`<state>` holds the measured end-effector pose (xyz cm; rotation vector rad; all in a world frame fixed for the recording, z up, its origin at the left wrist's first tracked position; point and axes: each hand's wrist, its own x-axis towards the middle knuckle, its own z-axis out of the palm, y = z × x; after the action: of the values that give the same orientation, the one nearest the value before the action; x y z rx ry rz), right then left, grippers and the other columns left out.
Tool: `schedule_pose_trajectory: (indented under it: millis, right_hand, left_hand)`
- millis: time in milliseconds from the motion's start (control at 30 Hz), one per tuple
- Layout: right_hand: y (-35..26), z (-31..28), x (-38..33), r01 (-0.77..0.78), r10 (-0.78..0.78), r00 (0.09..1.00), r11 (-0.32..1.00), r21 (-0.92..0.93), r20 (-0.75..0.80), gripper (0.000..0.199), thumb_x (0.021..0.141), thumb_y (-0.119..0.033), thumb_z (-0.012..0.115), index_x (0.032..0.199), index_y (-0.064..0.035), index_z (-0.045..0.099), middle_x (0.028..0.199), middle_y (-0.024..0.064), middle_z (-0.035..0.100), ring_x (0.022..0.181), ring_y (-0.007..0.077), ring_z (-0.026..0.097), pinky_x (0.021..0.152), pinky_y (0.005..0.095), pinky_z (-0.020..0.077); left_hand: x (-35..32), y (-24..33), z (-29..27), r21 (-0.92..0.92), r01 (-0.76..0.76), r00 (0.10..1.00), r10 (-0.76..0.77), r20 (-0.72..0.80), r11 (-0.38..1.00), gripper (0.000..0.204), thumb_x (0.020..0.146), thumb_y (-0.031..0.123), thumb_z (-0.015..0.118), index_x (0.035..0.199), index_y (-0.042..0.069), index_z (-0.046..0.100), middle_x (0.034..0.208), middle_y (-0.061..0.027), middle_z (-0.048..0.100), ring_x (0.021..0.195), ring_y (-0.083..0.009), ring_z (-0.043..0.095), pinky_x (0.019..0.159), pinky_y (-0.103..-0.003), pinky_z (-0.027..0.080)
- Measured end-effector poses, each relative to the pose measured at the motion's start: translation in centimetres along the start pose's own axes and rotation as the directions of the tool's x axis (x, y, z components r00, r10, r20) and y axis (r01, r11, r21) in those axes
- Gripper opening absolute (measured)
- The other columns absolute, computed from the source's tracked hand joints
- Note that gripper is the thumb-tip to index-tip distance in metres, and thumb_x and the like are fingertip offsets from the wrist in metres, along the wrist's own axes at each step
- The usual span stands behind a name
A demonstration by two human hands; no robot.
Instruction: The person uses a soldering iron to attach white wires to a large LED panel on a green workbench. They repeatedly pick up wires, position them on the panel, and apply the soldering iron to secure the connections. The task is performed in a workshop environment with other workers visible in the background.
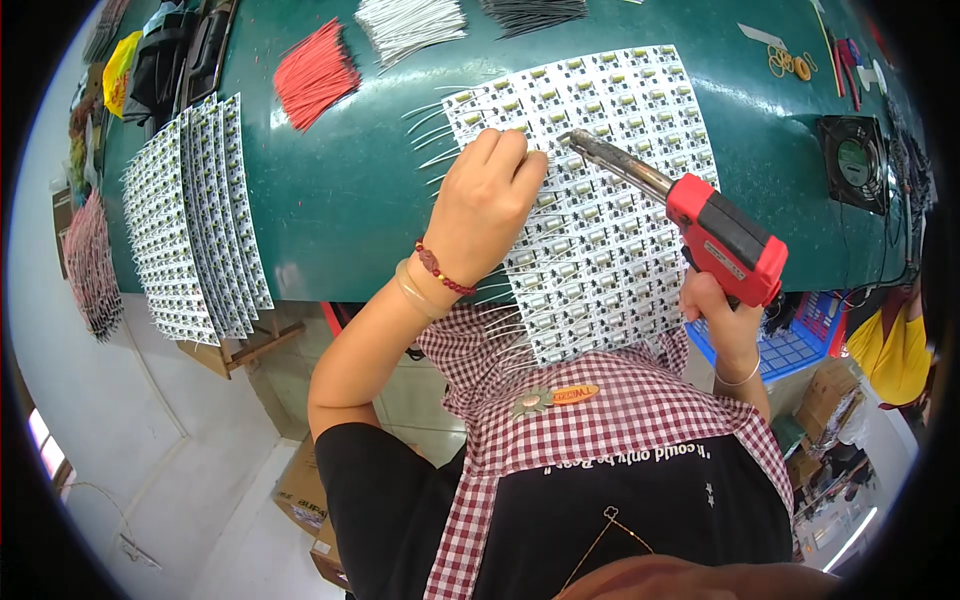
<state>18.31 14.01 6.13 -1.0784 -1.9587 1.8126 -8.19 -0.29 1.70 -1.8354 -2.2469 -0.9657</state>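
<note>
Seated worker at a dark green worktop. The right hand is wrapped around the grip of a red pistol-shaped soldering gun; its long metal barrel runs up and to the left, the tip touching a large white panel of small circuit boards lying flat at the worktop's near edge. The left hand, fingers curled and pinched, presses on the panel just left of the tip, among thin white wires. Beyond lie a red wire bundle and fanned stacks of similar panels. A blue plastic crate sits below right, contents unclear.
</note>
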Motion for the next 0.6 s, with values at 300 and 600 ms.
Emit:
schedule_pose_trajectory:
  millis: [300, 600]
  right_hand:
    - [-0.7, 0.3, -0.1, -0.019, 0.019, 1.000, 0.998, 0.054, 0.002, 0.030, 0.085, -0.003, 0.073, 0.112, 0.0008, 0.062, 0.080, 0.0024, 0.063, 0.059, 0.0072, 0.057, 0.051, 0.0235, 0.0464]
    - [-1.5, 1.1, 0.2, -0.055, 0.056, 0.998, 0.992, 0.112, -0.001, 0.031, 0.085, -0.003, 0.072, 0.113, 0.0013, 0.061, 0.077, 0.0018, 0.062, 0.057, 0.0068, 0.056, 0.049, 0.0232, 0.0454]
  left_hand:
    - [0.5, 0.3, -0.7, 0.106, -0.035, 0.999, 0.034, 0.012, 0.994, 0.023, 0.067, -0.003, 0.066, 0.089, 0.006, 0.069, 0.077, -0.0045, 0.050, 0.073, -0.0216, 0.053, 0.064, -0.034, 0.043]
    - [1.0, -1.1, -0.4, 0.006, -0.019, 0.999, 0.019, -0.031, 1.000, 0.022, 0.069, -0.006, 0.066, 0.089, 0.005, 0.069, 0.076, -0.0056, 0.050, 0.073, -0.0231, 0.053, 0.066, -0.034, 0.046]
